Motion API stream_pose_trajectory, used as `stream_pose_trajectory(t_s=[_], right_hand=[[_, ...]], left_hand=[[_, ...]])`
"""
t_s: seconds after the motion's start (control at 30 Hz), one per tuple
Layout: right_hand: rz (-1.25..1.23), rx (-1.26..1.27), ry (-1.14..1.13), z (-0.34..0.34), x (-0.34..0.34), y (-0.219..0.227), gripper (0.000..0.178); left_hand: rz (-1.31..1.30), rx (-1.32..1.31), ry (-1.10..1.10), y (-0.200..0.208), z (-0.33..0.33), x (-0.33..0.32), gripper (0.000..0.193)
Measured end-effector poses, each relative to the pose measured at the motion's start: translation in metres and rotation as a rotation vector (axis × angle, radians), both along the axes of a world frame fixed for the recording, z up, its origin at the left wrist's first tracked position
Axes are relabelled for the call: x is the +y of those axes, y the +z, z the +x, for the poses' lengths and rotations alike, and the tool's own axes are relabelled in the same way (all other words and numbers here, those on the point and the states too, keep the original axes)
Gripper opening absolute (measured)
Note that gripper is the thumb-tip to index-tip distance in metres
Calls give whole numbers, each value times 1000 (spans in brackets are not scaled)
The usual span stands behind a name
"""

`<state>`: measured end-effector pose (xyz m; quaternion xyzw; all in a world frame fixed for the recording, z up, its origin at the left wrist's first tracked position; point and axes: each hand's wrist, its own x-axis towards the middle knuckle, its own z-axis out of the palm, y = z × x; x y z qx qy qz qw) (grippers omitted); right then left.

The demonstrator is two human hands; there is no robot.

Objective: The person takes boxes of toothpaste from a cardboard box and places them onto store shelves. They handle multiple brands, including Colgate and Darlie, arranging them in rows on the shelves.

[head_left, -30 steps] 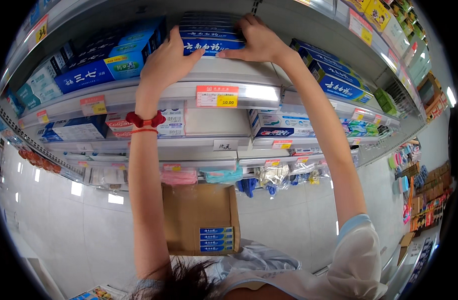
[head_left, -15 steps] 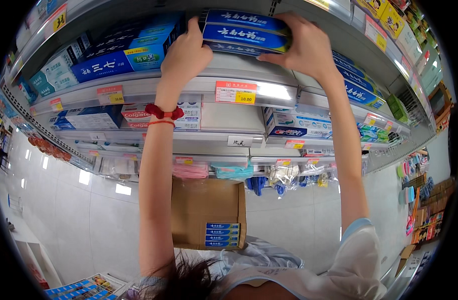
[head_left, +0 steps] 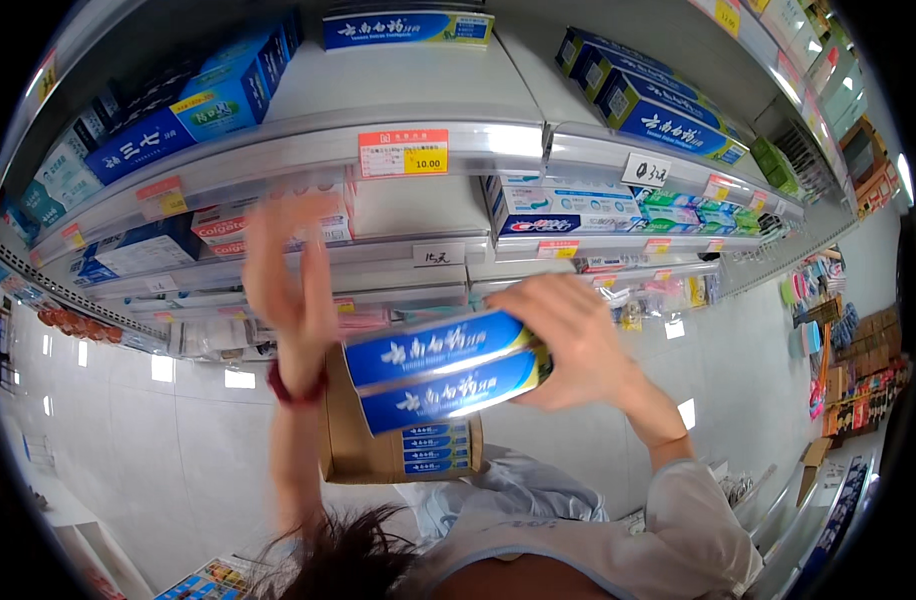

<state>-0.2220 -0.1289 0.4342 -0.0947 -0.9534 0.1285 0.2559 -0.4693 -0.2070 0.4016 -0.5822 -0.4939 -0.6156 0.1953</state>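
Note:
My right hand (head_left: 568, 345) grips the right end of two stacked blue toothpaste boxes (head_left: 448, 368), held tilted in front of the lower shelves. My left hand (head_left: 293, 265) is blurred by motion, its fingers stretched out and apart, just beyond the left end of the boxes and holding nothing. A red scrunchie (head_left: 296, 384) circles that wrist. Beneath the held boxes sits an open cardboard carton (head_left: 353, 462), partly covered by them. Several small blue toothpaste boxes (head_left: 433, 455) are stacked in its right side. Another blue toothpaste box (head_left: 410, 30) lies at the back of the upper shelf.
The upper shelf (head_left: 428, 95) also carries blue toothpaste cartons (head_left: 193, 115) at left and more blue boxes (head_left: 653, 95) at right. Price tags (head_left: 404, 153) line its front edge. Lower shelves hold other toothpaste boxes (head_left: 563, 205) and hanging packets. Pale floor tiles (head_left: 193, 440) lie below.
The toothpaste boxes have come down off the upper shelf toward me in my right hand. My left hand has let go of their left side and lowered. The view has shifted right.

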Motion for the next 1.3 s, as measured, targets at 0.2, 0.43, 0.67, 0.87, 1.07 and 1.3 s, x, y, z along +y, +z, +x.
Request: stream_pose_trajectory(t_s=[0.2,0.43,0.67,0.87,1.07,1.3], right_hand=[[-153,-219,28,6,-16,-116,69],[-393,-421,38,1,-69,-267,66],[-566,-788,-72,-6,-118,-373,73],[-456,-796,-96,19,-125,-419,72],[-519,-962,-137,35,-114,-441,68],[-340,-910,-130,3,-88,-468,71]], left_hand=[[-573,-1157,-419,-162,73,-101,52],[-888,-1543,66,-275,115,-154,47],[-1391,-1132,198,-371,87,-176,57],[-1510,-1191,56,-434,101,-179,62],[-1386,-1581,-113,-450,135,-171,50],[-1175,-1548,82,-504,122,-150,50]])
